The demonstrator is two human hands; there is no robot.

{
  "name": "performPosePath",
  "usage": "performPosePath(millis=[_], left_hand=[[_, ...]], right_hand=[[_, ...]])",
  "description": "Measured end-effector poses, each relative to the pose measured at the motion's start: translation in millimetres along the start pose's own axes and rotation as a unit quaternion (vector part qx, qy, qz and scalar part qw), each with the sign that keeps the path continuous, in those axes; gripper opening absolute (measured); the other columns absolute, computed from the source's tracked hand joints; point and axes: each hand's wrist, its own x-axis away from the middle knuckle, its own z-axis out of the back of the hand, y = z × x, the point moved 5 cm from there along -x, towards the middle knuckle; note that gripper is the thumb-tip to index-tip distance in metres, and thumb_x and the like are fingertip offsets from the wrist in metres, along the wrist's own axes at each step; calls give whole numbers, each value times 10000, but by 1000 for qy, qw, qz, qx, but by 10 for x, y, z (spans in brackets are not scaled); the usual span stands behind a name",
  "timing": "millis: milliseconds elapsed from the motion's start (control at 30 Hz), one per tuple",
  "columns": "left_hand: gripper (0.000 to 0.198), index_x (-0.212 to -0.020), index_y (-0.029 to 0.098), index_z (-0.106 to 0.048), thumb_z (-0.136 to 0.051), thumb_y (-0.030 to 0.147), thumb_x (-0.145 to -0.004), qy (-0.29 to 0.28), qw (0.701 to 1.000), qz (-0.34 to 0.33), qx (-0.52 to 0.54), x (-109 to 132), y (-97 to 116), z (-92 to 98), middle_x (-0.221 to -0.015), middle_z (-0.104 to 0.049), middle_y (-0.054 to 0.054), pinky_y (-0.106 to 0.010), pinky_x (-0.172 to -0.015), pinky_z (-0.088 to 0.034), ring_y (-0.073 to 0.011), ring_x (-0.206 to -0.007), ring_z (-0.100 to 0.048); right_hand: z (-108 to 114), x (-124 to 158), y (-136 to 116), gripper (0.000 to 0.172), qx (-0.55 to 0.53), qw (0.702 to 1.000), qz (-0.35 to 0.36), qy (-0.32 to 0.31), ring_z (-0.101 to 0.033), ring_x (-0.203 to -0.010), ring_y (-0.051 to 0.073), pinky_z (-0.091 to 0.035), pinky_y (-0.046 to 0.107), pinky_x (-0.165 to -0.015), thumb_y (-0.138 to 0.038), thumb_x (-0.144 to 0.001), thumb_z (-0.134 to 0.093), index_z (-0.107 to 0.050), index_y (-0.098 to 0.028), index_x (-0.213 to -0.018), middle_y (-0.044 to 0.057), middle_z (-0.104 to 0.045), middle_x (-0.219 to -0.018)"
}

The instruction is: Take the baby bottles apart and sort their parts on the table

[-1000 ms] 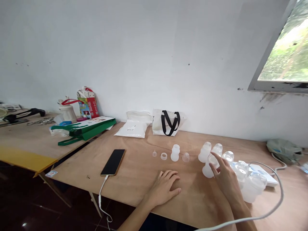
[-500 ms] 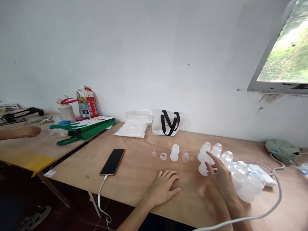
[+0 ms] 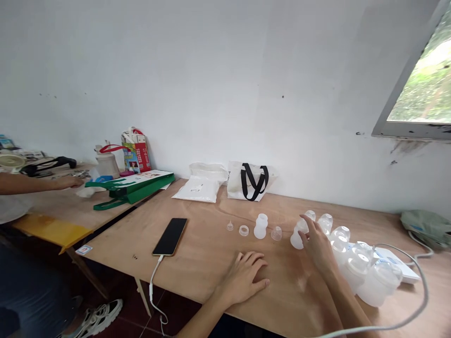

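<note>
My left hand (image 3: pixel 244 278) lies flat on the plywood table (image 3: pixel 207 267), fingers apart, holding nothing. My right hand (image 3: pixel 317 249) hovers at a frosted plastic bottle (image 3: pixel 298 238), fingertips at or touching its side, with nothing gripped. Behind and to the right stands a cluster of several translucent bottles (image 3: pixel 355 265). Left of my right hand, in a row, lie a small clear valve (image 3: pixel 229 226), a plastic ring (image 3: pixel 243 230), a frosted bottle-shaped part (image 3: pixel 260 226) and a clear cup (image 3: pixel 276 233).
A black phone (image 3: pixel 169 237) lies on the table with a white cable (image 3: pixel 151 286). Another white cable (image 3: pixel 424 295) loops at the right. White bags (image 3: pixel 202 184) (image 3: pixel 248 182) stand by the wall. A co-worker's hand (image 3: pixel 65 183) reaches over the neighbouring table with a green bag (image 3: pixel 132 188).
A co-worker's arm has come in from the left and reached farther over the neighbouring table. The view has shifted slightly. My right hand has drawn slightly back; my left has stayed put.
</note>
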Motion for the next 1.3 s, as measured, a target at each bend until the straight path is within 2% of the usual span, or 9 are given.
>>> performPosePath(millis=[267, 433, 567, 700, 867, 1033, 1133, 1200, 1300], left_hand=[[383, -1327, 296, -566, -611, 448, -978, -4, 1000, 0, 5, -2, -7, -8, -1477, -548, -25, -425, -1102, -358, -249, -1367, -483], [372, -1318, 299, -567, -617, 443, -978, -1, 1000, 2, 5, -1, 4, -2, -1476, -551, -15, -436, -1104, -351, -248, -1359, -488], [364, -1317, 297, -569, -595, 450, -989, 1, 1000, 0, 3, 0, 10, 0, -1471, -555, -15, -439, -1105, -352, -252, -1347, -496], [369, -1326, 297, -567, -588, 449, -991, -3, 1000, 3, 5, 0, 14, 8, -1486, -546, -28, -447, -1103, -350, -261, -1351, -494], [366, -1319, 296, -575, -598, 442, -984, -8, 1000, 6, 5, -4, 24, 22, -1476, -555, -22, -443, -1106, -350, -259, -1352, -496], [380, -1332, 300, -575, -591, 450, -983, -6, 1000, 4, -2, -7, 25, 18, -1472, -557, -26, -427, -1098, -365, -262, -1348, -500], [383, -1330, 294, -579, -602, 445, -979, -8, 1000, 7, -1, -10, 22, 11, -1472, -557, -29, -430, -1101, -363, -263, -1349, -499], [377, -1324, 292, -581, -609, 439, -978, -8, 1000, 8, 1, -11, 24, 13, -1476, -554, -27, -429, -1098, -364, -260, -1355, -495], [371, -1323, 292, -579, -611, 426, -979, -6, 1000, 3, -3, -10, 38, 25, -1477, -551, -23, -425, -1092, -371, -256, -1358, -490]], right_hand=[[-76, -83, -82, 483, 34, 999, 11, -2, -691, -835, 291, -534, 404, -678, -251, -966, -352, -445, -213, -1438, 205, -533, -1395], [-113, -121, -37, 509, 48, 999, -7, 13, -690, -858, 307, -517, 406, -673, -237, -961, -347, -410, -223, -1467, 221, -491, -1430], [-134, -147, 27, 543, 53, 998, -14, 23, -697, -877, 318, -497, 396, -645, -218, -951, -337, -365, -194, -1493, 256, -395, -1519], [-165, -165, 65, 610, 54, 998, -15, 36, -700, -914, 338, -504, 426, -667, -156, -918, -339, -309, -203, -1526, 266, -339, -1574], [-217, -145, 75, 768, 58, 997, -21, 43, -702, -743, 290, -525, 462, -643, -120, -855, -420, -230, -248, -1588, 277, -227, -1633], [-195, -79, -47, 693, 72, 997, -5, 36, -700, -776, 285, -507, 391, -552, -188, -910, -435, -274, -273, -1578, 231, -106, -1680], [-174, -18, -191, 567, 97, 995, 0, 36, -694, -797, 275, -480, 364, -525, -272, -964, -415, -364, -274, -1528, 202, -164, -1669], [-212, 20, -277, 491, 96, 995, 7, 22, -693, -890, 297, -482, 359, -552, -295, -983, -390, -435, -263, -1472, 177, -298, -1614], [-357, 60, -332, 374, 68, 997, 29, -27, -680, -992, 298, -494, 351, -609, -298, -997, -363, -559, -246, -1311, 124, -542, -1407]])
